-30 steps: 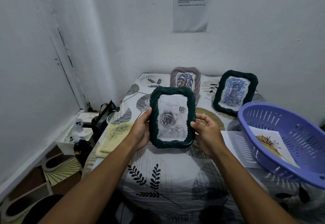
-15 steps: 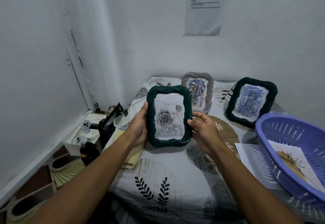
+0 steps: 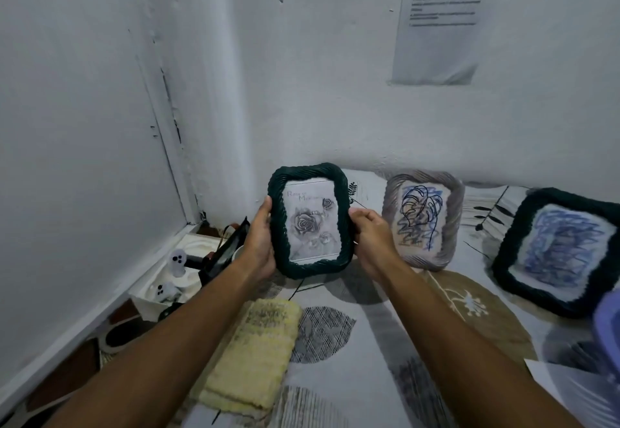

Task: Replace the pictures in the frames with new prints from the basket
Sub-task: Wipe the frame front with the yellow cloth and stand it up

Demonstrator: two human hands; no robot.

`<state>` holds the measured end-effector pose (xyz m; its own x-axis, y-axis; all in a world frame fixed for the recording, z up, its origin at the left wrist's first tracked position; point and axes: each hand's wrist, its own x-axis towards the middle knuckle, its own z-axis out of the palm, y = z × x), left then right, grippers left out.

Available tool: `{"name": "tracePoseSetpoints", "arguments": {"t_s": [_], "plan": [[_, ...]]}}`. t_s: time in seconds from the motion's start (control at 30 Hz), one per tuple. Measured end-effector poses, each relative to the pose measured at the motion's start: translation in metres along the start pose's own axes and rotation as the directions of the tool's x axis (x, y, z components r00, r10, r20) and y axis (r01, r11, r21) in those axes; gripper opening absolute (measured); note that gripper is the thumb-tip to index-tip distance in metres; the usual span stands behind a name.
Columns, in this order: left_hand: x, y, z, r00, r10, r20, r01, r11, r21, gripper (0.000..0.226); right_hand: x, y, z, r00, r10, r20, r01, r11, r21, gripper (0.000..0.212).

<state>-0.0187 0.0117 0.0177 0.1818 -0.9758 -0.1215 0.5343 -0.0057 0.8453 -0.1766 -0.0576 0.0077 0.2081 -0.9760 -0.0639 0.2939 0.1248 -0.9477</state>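
Observation:
I hold a dark green woven frame [image 3: 310,221] upright above the back left of the table, its grey rose print facing me. My left hand [image 3: 260,243] grips its left edge and my right hand [image 3: 370,239] grips its right edge. Behind it to the right, a grey frame [image 3: 424,221] with a blue leaf drawing leans on the wall. Another dark green frame [image 3: 557,251] with blue scribbles leans further right. Only a sliver of the purple basket [image 3: 609,320] shows at the right edge.
A folded yellow cloth [image 3: 256,353] lies on the patterned tablecloth [image 3: 379,343] near its left edge. A loose print [image 3: 577,390] lies at the lower right. On the floor to the left sit a white tray with small items [image 3: 174,276] and a black bag [image 3: 224,253].
Both hands have carried the green rose frame away from me, toward the back left of the table beside the grey frame. The view has swung left, pushing the basket almost out of sight.

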Motion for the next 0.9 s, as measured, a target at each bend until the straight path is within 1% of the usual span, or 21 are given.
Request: {"name": "tracePoseSetpoints", "arguments": {"t_s": [0.17,0.3,0.53,0.7,0.8,0.9], "plan": [[0.025,-0.005,-0.012,1.000,-0.006,-0.022,0.006,1.000,-0.014,0.056,0.032,0.015,0.006,1.000,0.006,-0.004,-0.006,1.000,-0.004,0.012],[0.037,-0.008,-0.018,1.000,0.007,-0.023,-0.007,1.000,-0.008,0.053,0.046,0.025,0.006,1.000,0.028,-0.003,-0.028,1.000,-0.007,0.026],[0.045,-0.012,-0.024,0.999,0.042,-0.021,-0.042,0.999,-0.008,0.051,0.056,0.034,0.006,1.000,0.026,0.008,-0.026,0.998,0.055,0.013],[0.048,-0.016,-0.027,0.997,0.074,-0.038,-0.074,0.997,-0.012,0.052,0.058,0.035,0.008,1.000,0.012,-0.002,-0.011,0.997,0.083,0.013],[0.049,-0.017,-0.029,0.996,0.082,-0.041,-0.083,0.996,-0.012,0.055,0.060,0.037,0.008,1.000,-0.002,-0.003,0.002,0.998,0.069,0.014],[0.049,-0.019,-0.029,0.996,0.086,-0.034,-0.086,0.996,-0.016,0.053,0.060,0.038,0.009,1.000,-0.002,-0.015,0.003,0.999,0.053,0.016]]}}
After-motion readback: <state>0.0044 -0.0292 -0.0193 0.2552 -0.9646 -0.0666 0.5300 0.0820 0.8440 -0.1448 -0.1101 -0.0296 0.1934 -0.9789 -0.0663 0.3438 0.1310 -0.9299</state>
